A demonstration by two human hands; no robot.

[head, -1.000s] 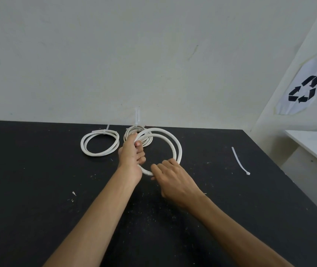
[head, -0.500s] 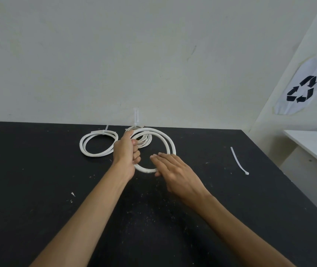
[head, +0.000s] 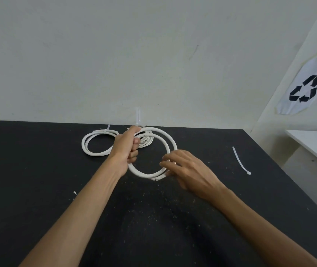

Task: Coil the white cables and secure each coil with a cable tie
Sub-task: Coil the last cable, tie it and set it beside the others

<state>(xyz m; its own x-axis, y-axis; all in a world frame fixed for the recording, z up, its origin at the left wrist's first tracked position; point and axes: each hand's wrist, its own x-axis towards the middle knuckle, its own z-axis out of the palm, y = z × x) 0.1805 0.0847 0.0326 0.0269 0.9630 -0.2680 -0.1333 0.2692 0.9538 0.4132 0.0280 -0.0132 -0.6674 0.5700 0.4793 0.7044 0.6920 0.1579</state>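
Left hand [head: 127, 149] fisted round left side of cable coil [head: 168, 145], mid-tabletop [head: 38, 180]. Right hand [head: 187, 170], fingers loosely extended, touches coil's right-near arc. Loose cable tie [head: 240, 160] lies right, long axis near-far, nearer right hand.

On the table [head: 38, 180], toward its far edge by the wall [head: 115, 54], three coils sit in a row. The tied coil [head: 96, 143] lies farthest left. Just right of it, the left hand [head: 126, 149] holds the near-left side of the loose coil [head: 153, 157], whose loops stand out in front. Behind that, partly hidden, a second tied coil [head: 146, 140] lies closest to the wall. The right hand [head: 188, 170] rests at the loose coil's right side, its fingers [head: 170, 159] lying over the loops. Well apart to the right, a spare cable tie [head: 240, 160] lies alone on the table. Beyond the table's right edge stands a side shelf [head: 312, 141], with a recycling sign [head: 306, 89] on the wall above it.
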